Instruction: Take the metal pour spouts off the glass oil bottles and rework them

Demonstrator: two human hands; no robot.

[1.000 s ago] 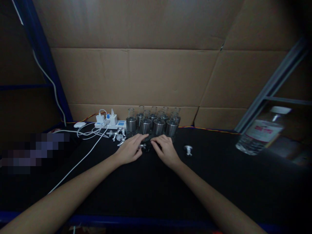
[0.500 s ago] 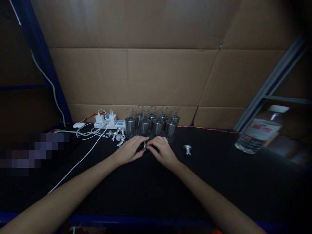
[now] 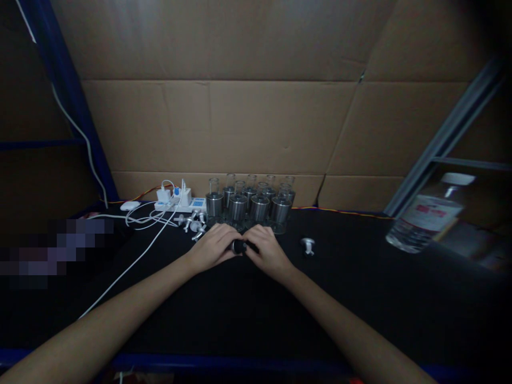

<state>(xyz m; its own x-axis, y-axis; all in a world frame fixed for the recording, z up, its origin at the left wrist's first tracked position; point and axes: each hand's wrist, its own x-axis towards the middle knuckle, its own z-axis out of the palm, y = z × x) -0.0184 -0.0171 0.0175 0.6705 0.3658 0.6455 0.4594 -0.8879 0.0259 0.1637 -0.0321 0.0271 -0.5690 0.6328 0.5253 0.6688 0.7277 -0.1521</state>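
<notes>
My left hand (image 3: 214,246) is closed around a small round part with a dark face and a silvery rim (image 3: 239,246). From the other side, the fingertips of my right hand (image 3: 267,249) pinch at this same part; the fingers hide most of it. Right behind my hands stand several clear glass jars with steel collars (image 3: 260,205) and narrow glass tops, in two rows. A cluster of small silvery fittings (image 3: 196,224) lies left of the jars. One more silvery fitting (image 3: 308,246) stands by itself to the right of my right hand.
A white power strip (image 3: 198,203) with plugs and tangled white cables (image 3: 150,242) sits at the back left. Toward the right stands a large clear bottle (image 3: 426,216) with a white cap. A cardboard wall (image 3: 256,125) closes off the back of the black tabletop (image 3: 256,314).
Between my hands the small part has turned, so its dark round face now shows instead of a thin silvery edge. Both hands stay in nearly the same place.
</notes>
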